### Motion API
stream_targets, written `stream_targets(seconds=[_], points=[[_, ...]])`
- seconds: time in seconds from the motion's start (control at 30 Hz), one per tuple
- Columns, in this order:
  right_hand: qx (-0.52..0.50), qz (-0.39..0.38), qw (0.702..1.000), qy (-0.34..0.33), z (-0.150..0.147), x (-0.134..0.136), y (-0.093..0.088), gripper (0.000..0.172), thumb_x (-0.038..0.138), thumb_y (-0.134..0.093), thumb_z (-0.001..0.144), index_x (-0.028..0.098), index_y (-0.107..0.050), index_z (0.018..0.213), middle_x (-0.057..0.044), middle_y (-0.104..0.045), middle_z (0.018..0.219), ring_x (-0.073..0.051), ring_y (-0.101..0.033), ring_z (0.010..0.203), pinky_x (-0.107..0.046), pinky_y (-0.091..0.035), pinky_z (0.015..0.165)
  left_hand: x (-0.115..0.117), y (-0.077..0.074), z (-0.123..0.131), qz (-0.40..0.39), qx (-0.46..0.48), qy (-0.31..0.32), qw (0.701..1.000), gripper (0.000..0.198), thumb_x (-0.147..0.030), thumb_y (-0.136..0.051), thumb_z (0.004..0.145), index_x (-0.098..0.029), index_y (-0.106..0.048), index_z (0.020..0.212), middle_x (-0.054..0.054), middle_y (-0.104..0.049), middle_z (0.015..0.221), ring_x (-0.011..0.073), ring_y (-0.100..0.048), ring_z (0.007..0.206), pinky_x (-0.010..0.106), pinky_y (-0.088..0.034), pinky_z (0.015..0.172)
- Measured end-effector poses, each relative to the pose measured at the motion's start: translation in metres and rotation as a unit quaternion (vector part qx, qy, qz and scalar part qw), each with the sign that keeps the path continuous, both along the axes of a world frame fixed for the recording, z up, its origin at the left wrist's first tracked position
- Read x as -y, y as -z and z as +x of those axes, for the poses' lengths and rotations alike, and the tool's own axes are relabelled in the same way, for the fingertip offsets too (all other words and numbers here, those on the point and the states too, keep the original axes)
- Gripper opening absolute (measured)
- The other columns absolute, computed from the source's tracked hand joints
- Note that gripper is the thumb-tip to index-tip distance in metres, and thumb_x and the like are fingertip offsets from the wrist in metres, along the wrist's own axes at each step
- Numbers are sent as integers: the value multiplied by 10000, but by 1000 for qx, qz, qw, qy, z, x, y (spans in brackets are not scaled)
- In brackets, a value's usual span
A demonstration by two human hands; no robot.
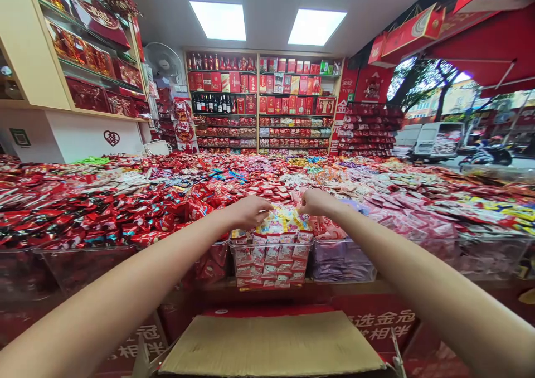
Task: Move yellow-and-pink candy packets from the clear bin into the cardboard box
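Both my arms stretch forward over a wide display of wrapped sweets. My left hand (249,211) curls onto a heap of pink and yellow cartoon-printed packets (283,222) piled in a clear plastic bin (271,261). My right hand (316,202) rests closed at the far right edge of the same heap. The fingers of both hands bend down into the packets. What they grip is too small to make out.
Clear bins of red sweets (104,211) spread left, pink and purple ones (376,211) right. A cardboard box flap (271,344) lies just below me. Shelves of red boxes and bottles (259,105) line the back wall. The shopfront at right opens onto a street with parked vans (434,141).
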State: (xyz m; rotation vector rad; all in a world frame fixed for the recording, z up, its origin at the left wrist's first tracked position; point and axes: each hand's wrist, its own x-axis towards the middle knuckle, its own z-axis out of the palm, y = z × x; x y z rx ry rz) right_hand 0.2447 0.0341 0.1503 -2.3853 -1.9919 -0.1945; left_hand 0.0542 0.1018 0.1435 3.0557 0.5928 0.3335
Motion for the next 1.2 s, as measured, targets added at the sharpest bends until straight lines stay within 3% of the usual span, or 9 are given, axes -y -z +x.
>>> stream_targets(seconds=[0.27,0.4,0.83,1.0,1.2], points=[[19,-14,1000,-9,-1,-11,4,244,151,-561,614,155,-649,841,-113,-653,883,-203,-596,773,-241,-408,603,-19,4,54,-37,-11,-11,999,359,-168,-471,700,-234,-557,1042,9,-618,1052,158,-541,936,203,-375,788],[17,-24,999,-33,0,-14,5,251,98,-530,624,144,-657,836,-109,-663,868,-184,-598,767,-212,-403,596,-19,5,64,-48,-36,-12,998,327,-198,-488,688,-247,-589,995,-17,-658,951,142,-569,841,181,-387,733],[-28,-3,996,-89,10,-45,16,266,105,-506,637,159,-654,852,-60,-675,821,-142,-591,701,-168,-368,506,-13,2,41,-32,-60,-16,998,264,-242,-460,713,-224,-629,915,19,-678,837,150,-578,690,197,-385,590],[-48,-5,992,-118,9,-50,18,273,103,-501,634,162,-652,853,-44,-675,812,-141,-588,697,-172,-374,514,-17,3,33,-19,-52,-14,998,268,-248,-448,735,-217,-604,951,32,-645,964,171,-564,842,210,-394,718],[-50,-1,990,-132,6,-41,12,263,93,-490,657,160,-648,857,-43,-667,853,-135,-582,734,-164,-376,555,-29,1,18,-5,-59,-39,997,385,-166,-376,758,-136,-461,1132,111,-459,1228,200,-415,1103,256,-298,914]])
